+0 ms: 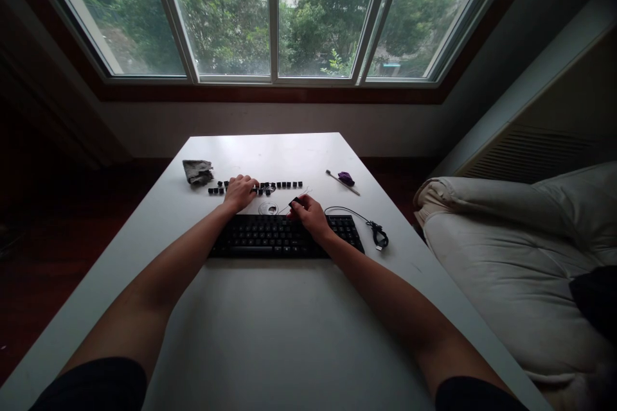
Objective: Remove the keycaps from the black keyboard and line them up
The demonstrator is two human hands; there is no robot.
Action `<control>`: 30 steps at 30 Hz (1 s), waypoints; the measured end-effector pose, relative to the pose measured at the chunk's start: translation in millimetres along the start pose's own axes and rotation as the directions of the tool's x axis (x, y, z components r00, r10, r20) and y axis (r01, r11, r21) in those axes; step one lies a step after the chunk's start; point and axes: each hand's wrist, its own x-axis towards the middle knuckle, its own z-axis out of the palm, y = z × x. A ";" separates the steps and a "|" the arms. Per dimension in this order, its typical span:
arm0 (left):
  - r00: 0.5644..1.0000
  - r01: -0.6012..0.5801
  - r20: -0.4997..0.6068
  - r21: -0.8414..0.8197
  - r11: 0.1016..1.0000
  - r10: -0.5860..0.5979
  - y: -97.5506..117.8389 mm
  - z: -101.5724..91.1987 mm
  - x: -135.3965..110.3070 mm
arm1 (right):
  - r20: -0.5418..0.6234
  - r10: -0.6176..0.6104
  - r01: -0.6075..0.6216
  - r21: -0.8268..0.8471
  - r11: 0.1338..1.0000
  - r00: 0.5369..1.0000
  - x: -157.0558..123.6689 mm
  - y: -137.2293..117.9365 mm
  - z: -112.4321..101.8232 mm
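Note:
My left hand [241, 192] reaches to the rows of loose black keycaps [285, 185], its fingers bent and their tips closed around a keycap at the end of the hand. Above the upper edge of a black keyboard [260, 235], my right hand [311, 217] pinches a small black piece with thin wires near it, which looks like a keycap puller [294, 203]. The right wrist and forearm cover part of the keyboard's right side. Between the hands lies a small clear ring-shaped item [268, 209].
A grey cloth [197, 171] lies at the left back of the white table [250, 321]. Towards the right are a thin brush [342, 182], a purple crumpled item [346, 178] and the bundled USB cable [378, 234]. A pale padded seat [501, 270] stands beside the table; a window is ahead.

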 end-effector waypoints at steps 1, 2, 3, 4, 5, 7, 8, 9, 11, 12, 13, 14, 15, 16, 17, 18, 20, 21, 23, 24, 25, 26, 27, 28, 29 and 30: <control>1.000 0.003 0.000 -0.009 1.000 -0.003 -2.3 -1.8 -1.2 | 0.002 -0.004 0.004 0.002 1.000 1.000 0.1 0.4 -0.1; 1.000 -0.001 -0.002 -0.020 1.000 0.001 -5.4 -4.0 -2.5 | 0.003 -0.006 0.006 0.007 1.000 1.000 0.3 0.8 -0.2; 1.000 -0.011 -0.007 -0.032 0.999 0.011 -9.5 -6.4 -3.9 | 0.006 -0.006 0.006 0.014 1.000 1.000 0.4 1.1 -0.3; 1.000 -0.021 -0.017 -0.043 0.999 0.020 -14.3 -8.9 -5.2 | 0.009 -0.006 0.006 0.022 1.000 1.000 0.6 1.3 -0.3; 0.999 -0.026 -0.032 -0.052 0.998 0.025 -19.9 -11.4 -6.4 | 0.012 -0.005 0.005 0.029 1.000 1.000 0.8 1.4 -0.3; 0.998 0.001 -0.068 -0.062 0.998 -0.005 -32.3 -15.6 -8.5 | 0.015 -0.007 0.006 0.034 0.999 1.000 1.1 1.5 -0.1; 0.996 0.030 -0.085 -0.068 0.997 -0.036 -38.6 -17.0 -9.4 | 0.012 -0.007 0.007 0.030 1.000 1.000 1.2 1.5 0.0; 0.993 0.060 -0.099 -0.075 0.995 -0.068 -44.4 -17.9 -10.3 | 0.007 -0.007 0.007 0.022 1.000 1.000 1.3 1.6 0.2; 0.987 0.104 -0.112 -0.096 0.990 -0.115 -53.8 -18.4 -12.4 | -0.003 -0.006 0.006 0.000 1.000 1.000 1.6 2.1 0.4; 0.985 0.114 -0.115 -0.108 0.988 -0.126 -57.2 -18.1 -13.7 | -0.007 -0.006 0.006 -0.011 1.000 1.000 1.7 2.3 0.4; 0.984 0.118 -0.117 -0.121 0.986 -0.132 -59.6 -17.8 -15.2 | -0.008 -0.007 0.007 -0.022 1.000 1.000 1.9 2.6 0.5; 0.983 0.120 -0.121 -0.133 0.984 -0.136 -61.3 -17.6 -16.8 | -0.006 -0.011 0.010 -0.030 0.999 1.000 2.0 2.9 0.5; 0.982 0.123 -0.129 -0.144 0.982 -0.142 -62.1 -17.6 -18.7 | -0.004 -0.014 0.014 -0.037 0.999 1.000 2.1 3.0 0.4; 0.979 0.131 -0.137 -0.157 0.979 -0.153 -62.4 -17.9 -20.7 | -0.001 -0.017 0.017 -0.043 0.999 1.000 2.1 3.1 0.4; 0.975 0.144 -0.145 -0.172 0.975 -0.170 -61.9 -18.7 -22.8 | 0.001 -0.019 0.019 -0.046 0.999 1.000 2.0 3.1 0.3; 0.970 0.160 -0.150 -0.190 0.969 -0.190 -60.7 -20.0 -25.0 | 0.004 -0.020 0.020 -0.048 0.999 1.000 1.9 3.1 0.1; 0.967 0.188 -0.126 -0.236 0.953 -0.222 -55.3 -24.0 -30.0 | 0.006 -0.022 0.022 -0.048 0.999 1.000 1.3 2.9 -0.2; 0.970 0.192 -0.095 -0.262 0.946 -0.223 -50.6 -26.6 -33.0 | 0.009 -0.024 0.024 -0.049 0.999 1.000 0.9 2.8 -0.4; 0.985 0.166 0.004 -0.318 0.933 -0.174 -36.4 -32.8 -40.3 | 0.015 -0.030 0.031 -0.050 0.998 0.999 0.5 2.9 -0.6; 0.993 0.122 0.048 -0.344 0.931 -0.113 -27.0 -36.1 -44.6 | 0.018 -0.031 0.032 -0.053 0.998 0.999 0.6 3.1 -0.6; 0.997 0.062 0.072 -0.368 0.928 -0.038 -16.2 -39.4 -49.1 | 0.017 -0.029 0.030 -0.055 0.998 0.999 1.0 3.2 -0.3; 0.996 0.006 0.085 -0.386 0.923 0.029 -4.5 -42.4 -53.7 | 0.015 -0.027 0.028 -0.058 0.998 1.000 1.7 3.3 0.0; 0.992 -0.044 0.094 -0.399 0.916 0.089 7.9 -45.0 -58.0 | 0.011 -0.024 0.025 -0.060 0.998 1.000 2.7 3.2 0.4; 0.986 -0.083 0.098 -0.409 0.909 0.134 20.3 -47.1 -61.8 | 0.010 -0.022 0.023 -0.061 0.998 1.000 4.0 2.7 0.7; 0.980 -0.117 0.099 -0.417 0.901 0.173 32.3 -48.7 -65.0 | 0.011 -0.025 0.025 -0.066 0.998 1.000 5.3 1.8 0.8; 0.971 -0.149 0.111 -0.420 0.895 0.214 43.5 -49.5 -67.6 | 0.018 -0.030 0.031 -0.073 0.997 0.999 6.6 0.3 0.7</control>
